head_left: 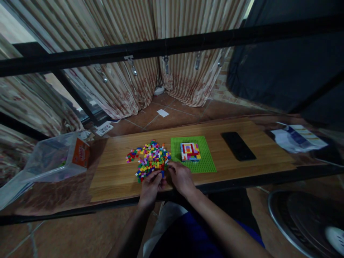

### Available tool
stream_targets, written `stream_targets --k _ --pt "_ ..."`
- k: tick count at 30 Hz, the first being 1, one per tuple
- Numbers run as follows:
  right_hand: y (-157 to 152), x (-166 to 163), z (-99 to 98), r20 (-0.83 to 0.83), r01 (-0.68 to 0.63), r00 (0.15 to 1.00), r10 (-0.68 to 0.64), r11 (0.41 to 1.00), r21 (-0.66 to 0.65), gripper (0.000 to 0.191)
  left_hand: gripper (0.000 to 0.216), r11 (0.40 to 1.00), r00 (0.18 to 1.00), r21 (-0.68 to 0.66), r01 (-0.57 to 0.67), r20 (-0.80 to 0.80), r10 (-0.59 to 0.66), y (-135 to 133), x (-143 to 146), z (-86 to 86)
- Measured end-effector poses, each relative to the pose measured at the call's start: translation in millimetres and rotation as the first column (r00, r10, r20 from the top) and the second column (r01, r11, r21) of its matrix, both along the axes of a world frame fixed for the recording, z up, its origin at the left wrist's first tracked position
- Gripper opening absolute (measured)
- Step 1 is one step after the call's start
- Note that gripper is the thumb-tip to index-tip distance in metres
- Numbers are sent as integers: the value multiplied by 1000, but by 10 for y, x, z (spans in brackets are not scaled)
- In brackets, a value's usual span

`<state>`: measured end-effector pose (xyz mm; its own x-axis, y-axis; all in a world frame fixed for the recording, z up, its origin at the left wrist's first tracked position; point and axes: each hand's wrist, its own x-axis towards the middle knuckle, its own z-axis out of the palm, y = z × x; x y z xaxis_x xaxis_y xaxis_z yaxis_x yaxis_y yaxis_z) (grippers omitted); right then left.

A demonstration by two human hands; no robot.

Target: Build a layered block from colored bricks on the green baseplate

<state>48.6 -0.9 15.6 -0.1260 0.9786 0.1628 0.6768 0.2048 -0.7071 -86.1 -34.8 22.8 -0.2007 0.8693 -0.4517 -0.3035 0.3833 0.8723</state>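
Note:
My left hand [151, 185] is closed at the near edge of a pile of small coloured toy bricks [154, 154], with a blue brick [162, 173] between thumb and fingers. Just right of it, my right hand [182, 176] has its fingers curled together by the pile's right side; whatever is in them is too small or hidden to make out. Beyond the right hand lies a green baseplate [206, 157]. On it stands a square, layered build of bricks [190, 152] in white, red, yellow and purple.
A wooden board [115, 179] carries the bricks and baseplate. To the right lies a black phone [238, 146], with crumpled packaging [298, 138] farther right. A clear plastic box [51, 157] with an orange label is at left. A dark metal rail [172, 46] crosses beyond the table.

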Motion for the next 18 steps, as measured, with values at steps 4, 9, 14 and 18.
stream_targets --k 4,9,14,18 --pt "-58 2 25 -96 -112 988 119 991 80 34 51 999 999 9 35 -1 -35 32 -18 -29" --pt "-158 96 95 -176 -289 936 304 951 110 29 42 988 987 28 151 -52 -150 54 -9 28" --pt "-180 208 133 -141 -285 945 295 955 87 21 38 968 967 17 248 -64 -247 51 39 63" --pt "-198 345 134 -110 -198 972 209 975 102 20 37 952 945 47 302 -146 -293 95 80 43"
